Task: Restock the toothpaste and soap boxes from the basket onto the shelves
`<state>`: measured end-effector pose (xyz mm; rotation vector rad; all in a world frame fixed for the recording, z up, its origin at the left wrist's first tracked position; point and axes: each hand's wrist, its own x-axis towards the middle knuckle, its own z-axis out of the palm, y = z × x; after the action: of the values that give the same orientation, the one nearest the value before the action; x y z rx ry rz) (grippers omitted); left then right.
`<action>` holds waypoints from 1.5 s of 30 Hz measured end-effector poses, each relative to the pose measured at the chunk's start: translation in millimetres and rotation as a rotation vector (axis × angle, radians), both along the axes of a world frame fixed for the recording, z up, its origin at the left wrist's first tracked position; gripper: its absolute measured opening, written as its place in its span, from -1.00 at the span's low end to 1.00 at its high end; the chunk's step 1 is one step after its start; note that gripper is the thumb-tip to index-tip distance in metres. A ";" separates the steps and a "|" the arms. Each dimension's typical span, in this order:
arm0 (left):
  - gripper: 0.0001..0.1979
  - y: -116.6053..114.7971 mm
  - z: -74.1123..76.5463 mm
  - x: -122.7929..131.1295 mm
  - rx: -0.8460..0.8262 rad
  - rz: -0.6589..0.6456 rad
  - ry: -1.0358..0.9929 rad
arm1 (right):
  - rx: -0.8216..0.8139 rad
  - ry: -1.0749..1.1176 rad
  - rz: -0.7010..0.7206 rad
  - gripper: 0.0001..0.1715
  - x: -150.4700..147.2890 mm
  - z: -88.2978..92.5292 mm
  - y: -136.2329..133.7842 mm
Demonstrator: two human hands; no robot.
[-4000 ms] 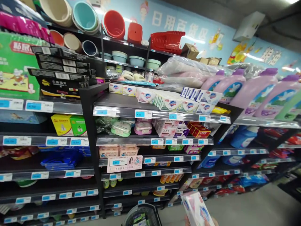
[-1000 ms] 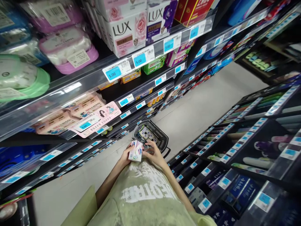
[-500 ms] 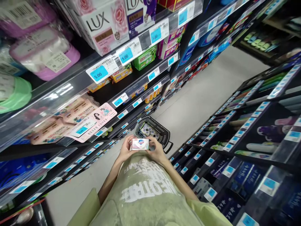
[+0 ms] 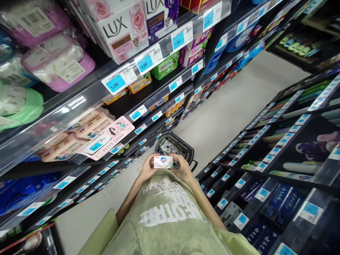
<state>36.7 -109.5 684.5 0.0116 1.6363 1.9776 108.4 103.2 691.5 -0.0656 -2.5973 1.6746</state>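
A small white and pink soap box [image 4: 163,162] is held level in front of my chest. My left hand [image 4: 146,169] grips its left end and my right hand [image 4: 182,169] grips its right end, fingers closed on it. Just beyond the box, a black shopping basket [image 4: 186,151] stands on the floor with several packets inside.
Shelves on the left [image 4: 87,95] carry LUX soap boxes [image 4: 124,30], soap dishes and blue price tags. Darker shelves on the right [image 4: 289,141] hold toothbrushes and tubes. A grey floor aisle [image 4: 233,106] runs ahead between them.
Four seconds ago I faced the shelves with the box low in one hand. Since then the view dropped, and both hands turned the box from upright to level.
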 end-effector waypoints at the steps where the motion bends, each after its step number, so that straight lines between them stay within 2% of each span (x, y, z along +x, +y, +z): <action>1: -0.28 -0.3 -0.1 0.2 0.002 -0.004 0.004 | 0.000 -0.001 0.002 -0.35 0.0 0.0 0.3; 13: -0.27 -0.7 0.1 2.3 0.005 -0.041 -0.016 | 0.045 -0.034 0.033 -0.34 2.1 -2.4 5.7; 17: -0.29 -1.1 4.0 2.1 0.009 -0.031 0.012 | -0.012 -0.058 0.009 -0.33 1.6 -0.1 4.5; 20: -0.25 1.7 10.3 0.8 0.002 0.036 0.062 | -0.202 -0.112 0.024 -0.22 2.4 4.2 -1.5; 23: -0.16 9.4 23.2 -2.3 -0.022 0.076 0.191 | -0.545 -0.220 0.078 -0.04 1.4 8.5 -15.5; 25: -0.17 16.7 37.5 -4.6 -0.093 0.033 0.337 | -0.767 -0.279 0.045 0.01 -1.3 9.8 -26.5; 27: -0.23 24.8 55.4 -6.3 -0.190 -0.079 0.507 | -0.904 -0.309 -0.032 0.01 -4.3 8.9 -33.9; 29: -0.25 33.1 74.1 -6.9 -0.249 -0.206 0.642 | -0.952 -0.340 -0.103 0.00 -5.2 6.2 -34.9; 31: -0.18 40.9 90.4 -6.3 -0.264 -0.305 0.701 | -0.974 -0.373 -0.163 0.01 -2.6 2.9 -30.5; 35: -0.06 52.7 111.1 -3.6 -0.272 -0.423 0.740 | -1.076 -0.420 -0.264 0.16 8.3 2.6 -21.4; 41: -0.13 53.3 122.6 -2.1 -0.320 -0.504 0.796 | -1.371 -0.412 -0.353 0.12 11.8 20.2 -24.6; 45: -0.14 48.9 118.8 -4.4 -0.301 -0.514 0.811 | -1.415 -0.412 -0.341 0.23 8.1 26.2 -28.9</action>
<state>32.3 -60.6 803.3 1.1239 2.1080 1.3680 116.5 74.2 717.7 -0.8638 -0.8700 3.0413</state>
